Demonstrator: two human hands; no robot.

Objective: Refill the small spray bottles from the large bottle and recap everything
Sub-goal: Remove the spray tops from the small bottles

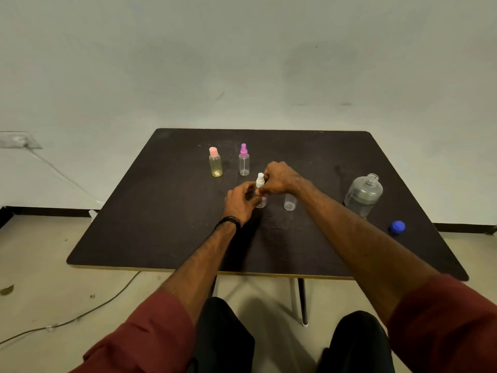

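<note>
A small clear spray bottle with a white spray top stands at the middle of the dark table. My left hand grips its body. My right hand pinches the white top from the right. Another small clear bottle stands just right of it, its upper part hidden behind my right wrist. The large clear bottle stands uncapped at the right, partly filled with clear liquid. Its blue cap lies near the table's right edge.
At the back stand a yellow-filled bottle with a pink cap and a clear spray bottle with a purple top. A cable runs over the floor at the left. The wall is close behind the table.
</note>
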